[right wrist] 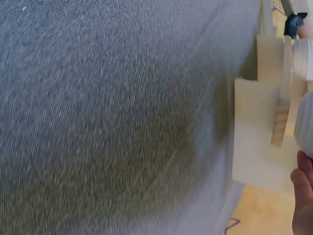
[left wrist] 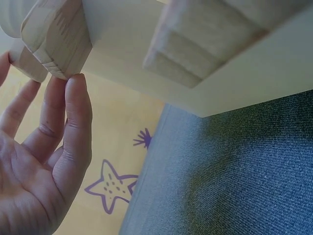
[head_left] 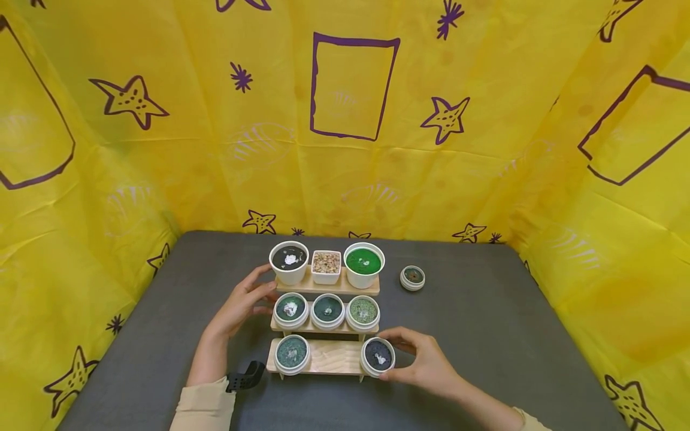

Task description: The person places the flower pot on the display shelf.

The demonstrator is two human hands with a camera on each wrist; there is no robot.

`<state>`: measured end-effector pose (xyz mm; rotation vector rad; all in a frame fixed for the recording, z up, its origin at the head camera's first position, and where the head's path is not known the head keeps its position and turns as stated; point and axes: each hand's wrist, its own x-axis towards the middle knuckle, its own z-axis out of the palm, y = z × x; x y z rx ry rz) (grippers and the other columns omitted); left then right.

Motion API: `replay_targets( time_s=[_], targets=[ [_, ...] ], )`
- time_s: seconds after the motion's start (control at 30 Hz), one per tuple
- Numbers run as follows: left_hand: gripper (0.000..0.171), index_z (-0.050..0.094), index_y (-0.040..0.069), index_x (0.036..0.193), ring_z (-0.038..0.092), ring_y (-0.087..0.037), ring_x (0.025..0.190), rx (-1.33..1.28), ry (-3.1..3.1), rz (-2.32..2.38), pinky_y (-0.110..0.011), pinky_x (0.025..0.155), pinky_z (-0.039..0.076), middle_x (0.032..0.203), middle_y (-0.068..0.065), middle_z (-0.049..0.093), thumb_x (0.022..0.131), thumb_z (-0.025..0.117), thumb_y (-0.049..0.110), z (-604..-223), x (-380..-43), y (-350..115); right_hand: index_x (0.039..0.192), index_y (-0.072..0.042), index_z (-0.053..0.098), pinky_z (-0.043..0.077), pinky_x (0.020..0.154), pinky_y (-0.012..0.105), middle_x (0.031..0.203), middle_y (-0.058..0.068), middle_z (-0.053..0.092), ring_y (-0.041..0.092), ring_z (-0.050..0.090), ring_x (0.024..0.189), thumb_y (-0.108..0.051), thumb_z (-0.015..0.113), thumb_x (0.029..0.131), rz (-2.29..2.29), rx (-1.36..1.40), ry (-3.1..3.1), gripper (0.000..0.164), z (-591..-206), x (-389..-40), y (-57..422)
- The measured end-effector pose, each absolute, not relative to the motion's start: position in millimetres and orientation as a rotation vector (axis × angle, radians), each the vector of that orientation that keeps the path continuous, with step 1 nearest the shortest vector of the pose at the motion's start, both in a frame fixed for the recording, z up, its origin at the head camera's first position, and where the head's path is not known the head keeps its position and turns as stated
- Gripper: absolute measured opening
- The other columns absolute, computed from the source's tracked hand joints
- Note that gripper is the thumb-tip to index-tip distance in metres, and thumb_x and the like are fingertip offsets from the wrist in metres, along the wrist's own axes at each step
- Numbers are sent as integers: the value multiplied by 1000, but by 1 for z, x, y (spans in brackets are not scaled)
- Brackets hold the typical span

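Note:
A three-step wooden shelf (head_left: 335, 354) stands in the middle of the table, bearing small white pots with dark or green fillings. My right hand (head_left: 426, 363) pinches a white pot (head_left: 378, 357) with a dark blue-black filling at the right end of the lowest step. That pot's ribbed side (right wrist: 305, 125) shows at the edge of the right wrist view. On the shelf's left, my left hand (head_left: 242, 303) reaches to the upper steps. In the left wrist view its extended fingertips touch a wooden step end (left wrist: 66, 41).
Another pot (head_left: 291, 353) sits at the lowest step's left end. Three pots line the middle step. The top step has two larger cups (head_left: 363, 263) around a square cup (head_left: 326, 267) of mixed bits. A small lone pot (head_left: 412, 278) stands right of the shelf. Yellow cloth (head_left: 215, 149) encloses the table.

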<state>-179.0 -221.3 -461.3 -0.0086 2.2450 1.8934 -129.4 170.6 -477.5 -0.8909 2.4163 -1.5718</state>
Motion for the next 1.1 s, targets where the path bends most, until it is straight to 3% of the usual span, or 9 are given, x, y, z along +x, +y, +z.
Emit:
replay_targets(
  time_s=[0.37,0.63,1.1],
  targets=[
    [58,29,13,152,66,-14,86,4,2240,1912,-34,78,58,87,6,68,102,53,29,-466,-181,-222,117,-14,66,54,98,31,118,8,71,5,65,113,-26,90,69,-1582,-917,2439,55,-486,-124,149],
    [58,30,14,151,65,-14,87,-5,2245,1908,-34,79,58,87,6,68,101,54,30,-468,-182,-222,119,-12,66,56,95,28,117,8,71,4,65,109,-21,90,69,-1648,-918,2439,56,-492,-119,131],
    [58,29,13,152,65,-14,88,2,2243,1911,-35,79,58,88,5,68,101,53,29,-467,-180,-223,121,-17,67,56,89,27,115,1,74,6,68,105,-29,88,73,-1701,-945,2496,54,-500,-117,103]
  ],
)
